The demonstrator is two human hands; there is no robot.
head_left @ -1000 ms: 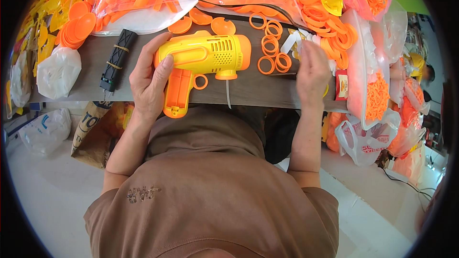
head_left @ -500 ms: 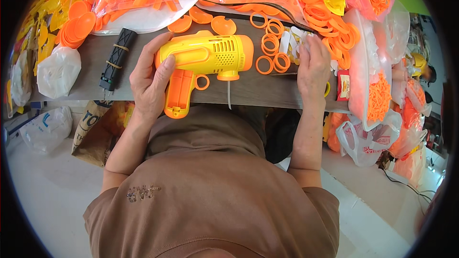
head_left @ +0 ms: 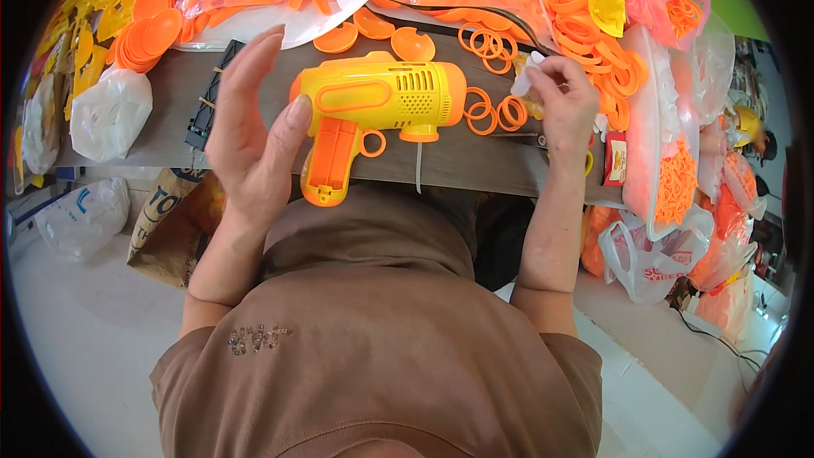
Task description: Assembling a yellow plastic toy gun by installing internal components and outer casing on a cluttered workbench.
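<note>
A yellow toy gun point(head_left: 366, 110) with orange ends, an orange trigger ring and a hollow orange handle lies on the dark table, pointing right. From its underside hangs a thin white strip point(head_left: 418, 171). My left hand point(head_left: 250, 140) stands beside the gun's rear end, fingers raised and apart; its thumb tip overlaps the gun's back edge, and whether it touches cannot be told. At the right, my right hand point(head_left: 566, 106) pinches a small white plastic piece point(head_left: 526, 78) between thumb and fingers. Just left of it lie several orange rings point(head_left: 481, 110).
Orange half-domes point(head_left: 413, 44) sit behind the gun. A black slatted part point(head_left: 206, 102) lies partly behind my left hand. Heaps of orange parts point(head_left: 585, 30) fill the table's back. Orange discs point(head_left: 151, 38) and a white plastic bag point(head_left: 110, 114) stand left; a small red packet point(head_left: 616, 159) lies right.
My left hand has let go of the gun, its fingers lifting and spreading. My right hand has picked up a white piece from beside the rings. The view has shifted slightly.
</note>
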